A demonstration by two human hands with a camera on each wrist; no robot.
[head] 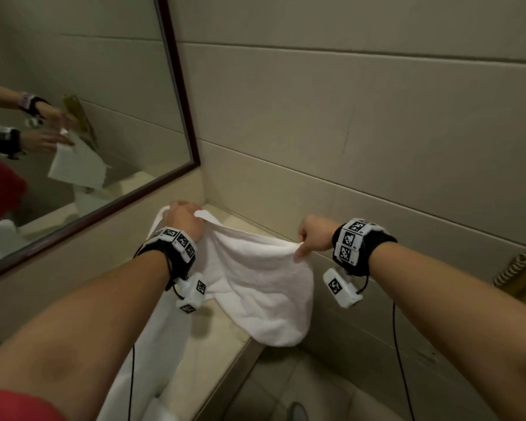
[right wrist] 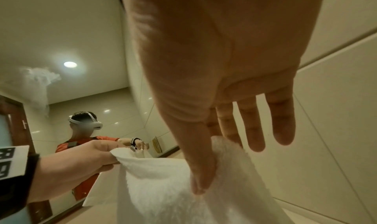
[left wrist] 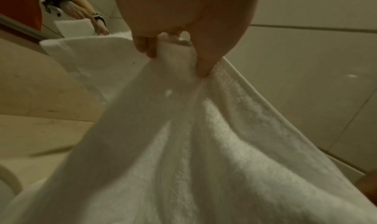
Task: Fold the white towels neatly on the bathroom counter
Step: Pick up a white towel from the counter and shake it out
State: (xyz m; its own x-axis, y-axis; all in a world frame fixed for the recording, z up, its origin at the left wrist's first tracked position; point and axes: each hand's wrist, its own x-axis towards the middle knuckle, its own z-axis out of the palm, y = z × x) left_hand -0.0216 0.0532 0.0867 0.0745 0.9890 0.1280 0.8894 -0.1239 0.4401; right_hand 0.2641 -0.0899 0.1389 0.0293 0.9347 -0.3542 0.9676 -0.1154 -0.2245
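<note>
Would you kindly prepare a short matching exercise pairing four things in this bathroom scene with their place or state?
Things:
1. left hand
2. right hand
3. white terry towel
4. dark-framed wall mirror

Places or states:
A. stretched between both hands, sagging over the beige counter edge
B. pinches a towel corner between thumb and index finger, other fingers extended
C. grips a bunched towel corner nearest the mirror
D. mounted on the wall to the left, reflecting the person's arms

Pairs: 1-C, 2-B, 3-A, 4-D
</note>
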